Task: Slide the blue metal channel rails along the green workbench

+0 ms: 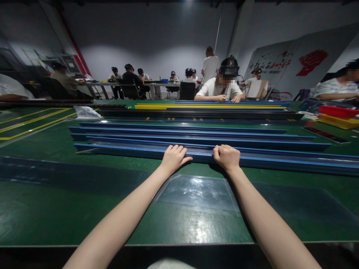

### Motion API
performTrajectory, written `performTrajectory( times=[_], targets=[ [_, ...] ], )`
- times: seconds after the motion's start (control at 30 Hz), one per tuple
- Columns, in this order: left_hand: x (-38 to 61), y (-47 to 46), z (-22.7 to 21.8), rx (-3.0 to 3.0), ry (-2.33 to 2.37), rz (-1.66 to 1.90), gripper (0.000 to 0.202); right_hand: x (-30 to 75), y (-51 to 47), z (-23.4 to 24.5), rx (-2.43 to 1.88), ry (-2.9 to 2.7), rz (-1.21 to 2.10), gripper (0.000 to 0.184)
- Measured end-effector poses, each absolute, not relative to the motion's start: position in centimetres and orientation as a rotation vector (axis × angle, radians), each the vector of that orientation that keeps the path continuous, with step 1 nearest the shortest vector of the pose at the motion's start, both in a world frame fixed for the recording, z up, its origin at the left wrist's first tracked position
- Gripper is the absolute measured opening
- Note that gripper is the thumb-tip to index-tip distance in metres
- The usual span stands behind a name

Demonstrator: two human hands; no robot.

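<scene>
Closest to me among several long blue channel strips lies one blue channel strip (202, 156), running across the green tabletop. My left hand (174, 158) is closed over its near wall, fingers hooked over the top edge and thumb along the front. A short way to the right, my right hand (228, 156) is curled like a fist around the same wall; its fingertips are hidden. Just behind lie more blue channel strips (182, 131), parallel to the held one. In front of my hands, a transparent film (196, 192) lies flat on the table.
Beyond the blue strips are black strips (196, 113) and a yellow strip (210, 107). At right stand a red tray (338, 111) and a yellow tray (339, 121), near a dark flat panel (325, 135). A person (221, 87) sits opposite.
</scene>
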State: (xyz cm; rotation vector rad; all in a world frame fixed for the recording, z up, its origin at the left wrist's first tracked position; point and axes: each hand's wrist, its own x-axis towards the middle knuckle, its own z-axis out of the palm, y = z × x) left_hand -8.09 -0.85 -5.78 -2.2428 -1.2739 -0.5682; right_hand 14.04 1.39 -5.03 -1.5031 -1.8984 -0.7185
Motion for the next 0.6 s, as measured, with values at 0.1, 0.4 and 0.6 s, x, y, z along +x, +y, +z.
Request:
performTrajectory(
  times=[0.1,0.4,0.6],
  targets=[
    [-8.1,-0.8,-5.8,-2.236,-1.276,-0.571,0.035,14.0,1.3,-4.9,-1.524,-1.911,-0.692,0.041],
    [-8.0,-0.9,-5.7,-2.231,-1.277,-0.591,0.035,13.1,1.0,-4.7,-1.542,-1.984,-0.626,0.043],
    [-8.0,-0.9,-5.7,-2.237,-1.273,-0.595,0.035,12.9,0.9,-4.5,-1.548,-2.041,-0.571,0.044]
  ],
)
